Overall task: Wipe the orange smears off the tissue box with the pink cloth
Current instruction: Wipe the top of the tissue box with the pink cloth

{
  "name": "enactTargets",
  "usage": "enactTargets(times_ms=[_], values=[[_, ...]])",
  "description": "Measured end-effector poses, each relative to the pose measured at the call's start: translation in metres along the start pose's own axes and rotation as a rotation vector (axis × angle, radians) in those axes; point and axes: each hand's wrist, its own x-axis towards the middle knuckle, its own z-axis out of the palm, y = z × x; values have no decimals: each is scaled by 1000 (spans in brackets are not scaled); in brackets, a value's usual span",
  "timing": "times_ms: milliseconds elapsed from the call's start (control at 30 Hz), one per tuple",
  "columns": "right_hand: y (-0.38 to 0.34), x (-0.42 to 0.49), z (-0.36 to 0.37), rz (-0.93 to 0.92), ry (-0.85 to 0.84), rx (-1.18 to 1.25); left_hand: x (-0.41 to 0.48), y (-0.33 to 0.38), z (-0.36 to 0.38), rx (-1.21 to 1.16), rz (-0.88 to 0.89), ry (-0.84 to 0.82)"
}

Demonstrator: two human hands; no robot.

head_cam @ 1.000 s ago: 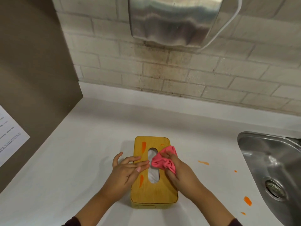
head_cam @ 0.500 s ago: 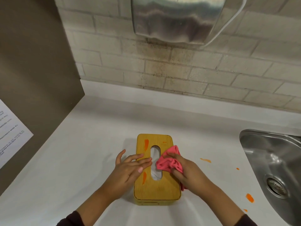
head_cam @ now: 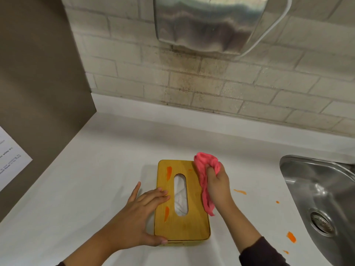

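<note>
Bracing the tissue box (head_cam: 182,202) with spread left hand (head_cam: 138,217), right hand (head_cam: 218,186) clenched around pink cloth (head_cam: 205,173) at box's far right corner, orange smears (head_cam: 168,173) along its left edge, white surface (head_cam: 96,189)

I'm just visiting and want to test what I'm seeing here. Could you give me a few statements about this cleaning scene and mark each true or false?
1. The right hand grips the pink cloth. True.
2. The tissue box lid is free of orange smears. False: two long smears and a small spot show on it.
3. The left hand steadies the box. True.
4. The sink lies left of the box. False: it lies to the right.
5. Orange marks dot the counter. True.
</note>
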Motion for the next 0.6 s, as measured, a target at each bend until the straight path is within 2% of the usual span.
enactTargets(times_ms=[100, 233, 300, 467, 600], values=[[1, 1, 15, -127, -174, -216, 1, 0, -1, 13, 14, 14], [11, 1, 3, -257, -324, -327, 0, 0, 1, -1, 13, 29], [16, 3, -9, -251, -326, -360, 0, 0, 3, -19, 9, 33], [11, 16, 5, -141, -147, -265, -1, -1, 5, -40, 7, 38], [3, 8, 21, -237, -280, -392, -1, -1, 5, -28, 0, 23]])
